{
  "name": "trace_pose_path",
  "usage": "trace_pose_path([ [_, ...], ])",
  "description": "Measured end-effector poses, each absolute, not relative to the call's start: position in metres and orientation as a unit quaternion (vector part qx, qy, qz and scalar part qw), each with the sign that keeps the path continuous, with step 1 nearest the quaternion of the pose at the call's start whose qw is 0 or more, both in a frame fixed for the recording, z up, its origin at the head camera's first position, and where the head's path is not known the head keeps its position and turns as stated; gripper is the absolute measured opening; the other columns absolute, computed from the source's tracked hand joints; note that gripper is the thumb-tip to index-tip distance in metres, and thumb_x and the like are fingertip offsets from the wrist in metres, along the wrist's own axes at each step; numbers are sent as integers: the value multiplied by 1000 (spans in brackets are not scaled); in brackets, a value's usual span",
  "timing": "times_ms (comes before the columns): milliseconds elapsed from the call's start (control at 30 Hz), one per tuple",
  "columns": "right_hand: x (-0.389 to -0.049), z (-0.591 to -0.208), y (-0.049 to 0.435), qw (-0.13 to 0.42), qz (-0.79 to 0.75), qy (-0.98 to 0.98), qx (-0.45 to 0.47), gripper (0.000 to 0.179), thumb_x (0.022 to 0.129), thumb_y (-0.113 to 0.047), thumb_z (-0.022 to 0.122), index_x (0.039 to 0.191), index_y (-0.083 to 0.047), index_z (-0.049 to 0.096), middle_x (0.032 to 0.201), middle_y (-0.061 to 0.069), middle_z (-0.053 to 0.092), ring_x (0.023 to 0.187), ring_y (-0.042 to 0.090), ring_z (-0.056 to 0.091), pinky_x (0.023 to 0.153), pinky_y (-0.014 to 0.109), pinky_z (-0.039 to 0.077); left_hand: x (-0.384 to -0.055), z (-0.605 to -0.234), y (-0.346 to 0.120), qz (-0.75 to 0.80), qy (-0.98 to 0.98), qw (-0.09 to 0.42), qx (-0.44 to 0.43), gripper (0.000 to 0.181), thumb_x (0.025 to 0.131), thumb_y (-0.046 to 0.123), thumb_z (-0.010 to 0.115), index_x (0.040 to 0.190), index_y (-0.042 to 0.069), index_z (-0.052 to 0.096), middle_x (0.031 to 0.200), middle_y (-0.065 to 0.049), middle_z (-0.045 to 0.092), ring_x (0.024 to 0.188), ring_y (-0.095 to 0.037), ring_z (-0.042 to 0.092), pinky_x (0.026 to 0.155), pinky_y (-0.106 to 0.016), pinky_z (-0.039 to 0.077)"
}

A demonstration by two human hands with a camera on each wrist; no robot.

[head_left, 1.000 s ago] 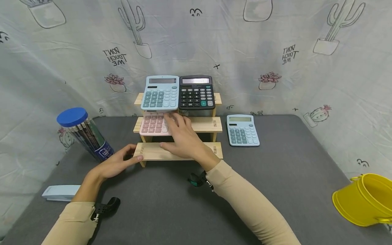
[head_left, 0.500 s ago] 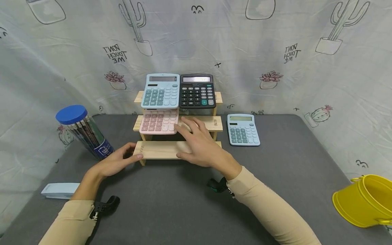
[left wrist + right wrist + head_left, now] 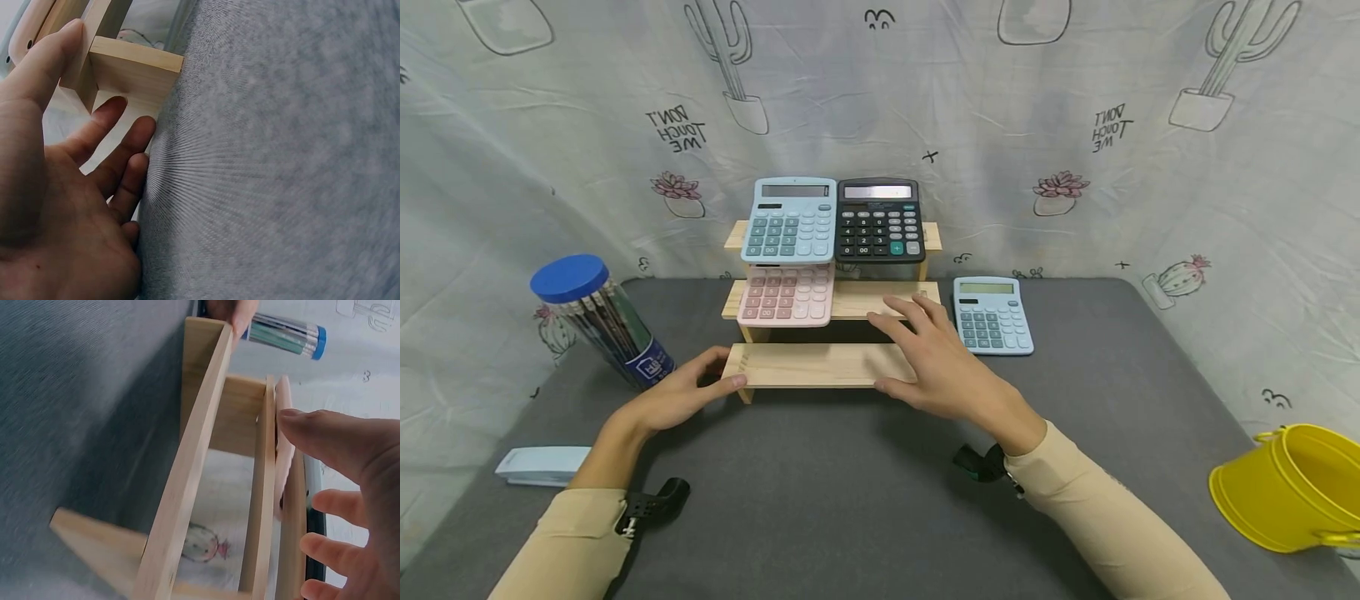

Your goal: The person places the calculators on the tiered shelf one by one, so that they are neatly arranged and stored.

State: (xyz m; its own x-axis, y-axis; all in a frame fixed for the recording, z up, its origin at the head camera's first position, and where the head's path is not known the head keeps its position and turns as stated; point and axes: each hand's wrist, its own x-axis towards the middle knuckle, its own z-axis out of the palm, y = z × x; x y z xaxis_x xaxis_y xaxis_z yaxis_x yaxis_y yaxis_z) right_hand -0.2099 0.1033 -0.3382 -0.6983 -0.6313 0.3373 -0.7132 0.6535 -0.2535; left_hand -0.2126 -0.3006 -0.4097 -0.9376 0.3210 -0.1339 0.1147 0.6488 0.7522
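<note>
A three-tier wooden display rack (image 3: 812, 365) stands on the dark table. On its middle tier, at the left, leans a pink calculator (image 3: 786, 296). A light blue calculator (image 3: 789, 220) and a black calculator (image 3: 880, 220) sit side by side on the top tier. My left hand (image 3: 681, 396) holds the rack's lower left end, thumb at the front board and fingers at the side panel (image 3: 134, 72). Over the rack's right part, my right hand (image 3: 951, 371) hovers with spread, relaxed fingers and holds nothing. A second light blue calculator (image 3: 993, 315) lies on the table, just past its fingers.
A clear tub of pencils with a blue lid (image 3: 571, 278) leans left of the rack. Near the left forearm lies a light blue stapler-like object (image 3: 542, 465). A yellow bucket (image 3: 1262, 496) is at the far right. A printed curtain (image 3: 850, 100) hangs behind.
My right hand has let go of the pink calculator and moved right, toward the rack's right end. The pink calculator stays on the middle tier. My left hand keeps its place.
</note>
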Motion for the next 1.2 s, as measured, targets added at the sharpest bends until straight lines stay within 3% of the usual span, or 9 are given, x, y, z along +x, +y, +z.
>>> trace_pose_path([
  [233, -210, -344, 126, 136, 208, -890, 383, 75, 88, -34, 83, 150, -12, 48, 159, 19, 38, 146, 50, 28, 118, 62, 23, -212, -410, -301, 408, 895, 124, 128, 57, 106, 40, 57, 151, 10, 38, 139, -16, 53, 126, -32, 50, 97, -47, 42],
  [533, -205, -338, 162, 147, 225, -895, 356, 70, 90, -30, 80, 151, -11, 48, 158, 15, 39, 144, 43, 27, 113, 61, 29, -212, -412, -301, 422, 890, 123, 119, 74, 105, 39, 58, 158, 9, 16, 148, -30, 42, 138, -46, 41, 103, -61, 39],
  [1000, -220, -340, 205, 184, 218, -894, 346, 71, 86, -21, 84, 147, -8, 51, 151, 21, 43, 138, 48, 32, 109, 64, 24, -212, -413, -302, 421, 892, 123, 115, 73, 105, 40, 59, 157, 11, 18, 147, -28, 44, 136, -44, 44, 102, -58, 41],
  [1200, -229, -342, 215, 165, 222, -907, 317, 73, 88, -22, 83, 149, -7, 48, 152, 23, 40, 140, 50, 28, 108, 66, 23, -212, -411, -303, 422, 891, 124, 114, 71, 105, 40, 59, 157, 12, 19, 148, -28, 44, 136, -44, 44, 102, -59, 41],
])
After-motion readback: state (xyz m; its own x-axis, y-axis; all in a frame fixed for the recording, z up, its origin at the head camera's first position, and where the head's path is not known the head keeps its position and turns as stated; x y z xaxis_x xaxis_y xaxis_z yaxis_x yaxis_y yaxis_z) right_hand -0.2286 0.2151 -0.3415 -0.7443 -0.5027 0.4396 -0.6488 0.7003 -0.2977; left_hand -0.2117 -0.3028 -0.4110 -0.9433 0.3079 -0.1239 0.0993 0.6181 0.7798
